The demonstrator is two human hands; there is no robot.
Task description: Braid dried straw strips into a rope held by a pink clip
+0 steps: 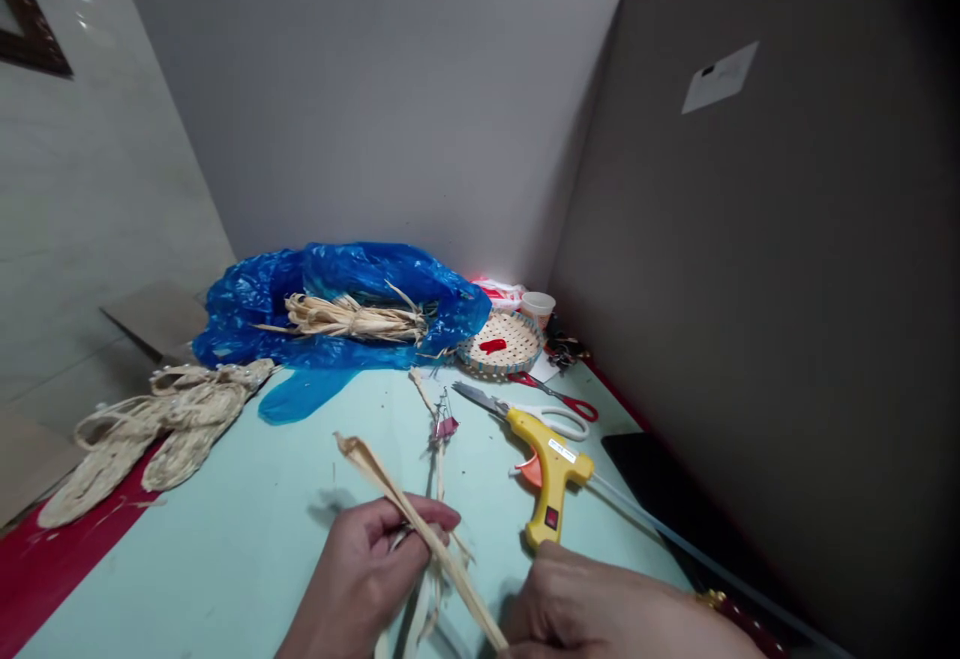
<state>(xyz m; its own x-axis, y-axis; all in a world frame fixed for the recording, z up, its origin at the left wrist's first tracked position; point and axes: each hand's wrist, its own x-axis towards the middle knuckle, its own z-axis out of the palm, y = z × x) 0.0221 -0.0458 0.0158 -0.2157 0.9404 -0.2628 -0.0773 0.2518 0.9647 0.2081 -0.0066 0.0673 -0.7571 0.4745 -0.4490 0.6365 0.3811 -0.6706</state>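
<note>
A pale dried plant strip point(386, 484) slants across the front of the table. The fingers of my left hand point(375, 564) are closed on it near its middle, with thumb and forefinger round it. At the strip's lower end is my right hand point(574, 604), fingers curled closed on it; the fingertips are partly out of frame. More thin strips point(439, 484) run beneath my left hand, up to a small wire piece with a dark pink clip point(445, 427). A yellow glue gun point(555, 469) lies just beyond my right hand.
At the back, a blue plastic bag point(360, 269) holds a bundle of dried strips point(352, 319). Woven sandals point(172, 419) lie at left. A round woven basket point(514, 344), white-handled scissors point(562, 422), red-handled scissors point(574, 402) and a plastic cup point(538, 307) are at back right, beside a grey partition point(750, 289).
</note>
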